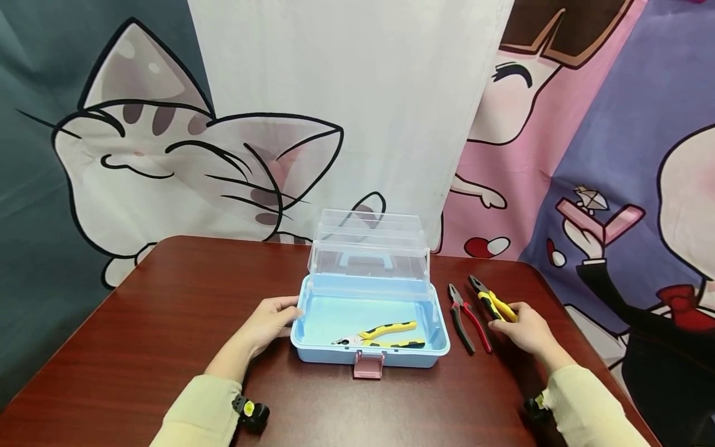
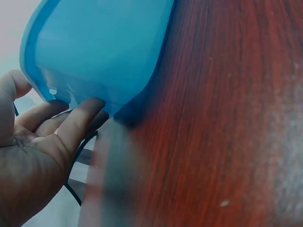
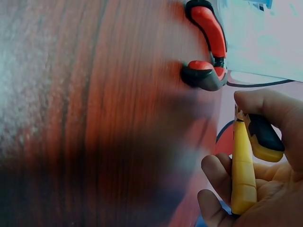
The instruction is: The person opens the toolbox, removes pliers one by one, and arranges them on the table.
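Observation:
A light blue plastic toolbox (image 1: 368,316) stands on the table with its clear lid raised. My left hand (image 1: 272,323) grips its left side, thumb at the rim and fingers along the outer wall; the left wrist view shows the fingers against the toolbox (image 2: 104,47). Inside lies a pair of pliers (image 1: 391,328) with yellow-and-black handles. To the right of the toolbox, my right hand (image 1: 527,326) holds other yellow-and-black pliers (image 1: 491,304) by the handles, head pointing away. In the right wrist view the thumb and fingers surround these pliers (image 3: 244,170).
Red-and-black pliers (image 1: 469,320) lie on the table between the toolbox and the right hand, handles toward me. The clear lid (image 1: 368,242) leans back at the toolbox's rear. A pink latch (image 1: 368,365) hangs at its front. Behind the brown table (image 1: 184,329) hangs a cartoon-printed cloth (image 1: 346,93).

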`<state>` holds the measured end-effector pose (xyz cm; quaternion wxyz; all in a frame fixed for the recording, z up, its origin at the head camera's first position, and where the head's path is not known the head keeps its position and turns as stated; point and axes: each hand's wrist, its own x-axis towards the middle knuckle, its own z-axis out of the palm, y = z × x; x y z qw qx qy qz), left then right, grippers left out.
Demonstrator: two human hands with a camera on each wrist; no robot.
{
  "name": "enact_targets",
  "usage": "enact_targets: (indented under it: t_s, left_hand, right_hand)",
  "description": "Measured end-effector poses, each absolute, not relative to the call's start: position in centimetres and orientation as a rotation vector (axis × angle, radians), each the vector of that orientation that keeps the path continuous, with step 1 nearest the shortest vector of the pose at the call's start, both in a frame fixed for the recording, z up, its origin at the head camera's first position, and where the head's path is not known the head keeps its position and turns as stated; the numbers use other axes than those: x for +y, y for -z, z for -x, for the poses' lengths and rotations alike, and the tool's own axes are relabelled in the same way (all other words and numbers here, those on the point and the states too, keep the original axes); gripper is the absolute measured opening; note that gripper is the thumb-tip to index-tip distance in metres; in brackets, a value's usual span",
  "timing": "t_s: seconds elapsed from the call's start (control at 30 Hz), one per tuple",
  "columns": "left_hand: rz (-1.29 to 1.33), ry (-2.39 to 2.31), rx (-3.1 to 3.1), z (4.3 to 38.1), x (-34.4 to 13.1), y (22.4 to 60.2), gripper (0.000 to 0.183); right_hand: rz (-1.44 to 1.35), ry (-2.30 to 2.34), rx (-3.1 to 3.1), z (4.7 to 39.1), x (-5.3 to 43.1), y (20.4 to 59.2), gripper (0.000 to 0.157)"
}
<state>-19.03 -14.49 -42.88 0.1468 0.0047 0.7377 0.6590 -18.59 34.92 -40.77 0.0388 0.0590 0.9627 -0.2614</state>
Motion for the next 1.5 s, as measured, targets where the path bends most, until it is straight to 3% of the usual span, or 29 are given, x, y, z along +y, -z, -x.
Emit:
enact_targets:
  t_s: [0.97,1.5]
  left_hand:
    - [-0.037,-1.865,2.131,19.0,-14.7,43.4,0.051]
    - [-0.069,-1.864,2.141,18.8,-14.7,43.0,0.052]
  right_hand:
    - [-0.159,0.597,2.939,19.5,35.2,40.8,0.073]
    - [-0.142,0.511,2.955,20.0,34.7,40.7,0.057]
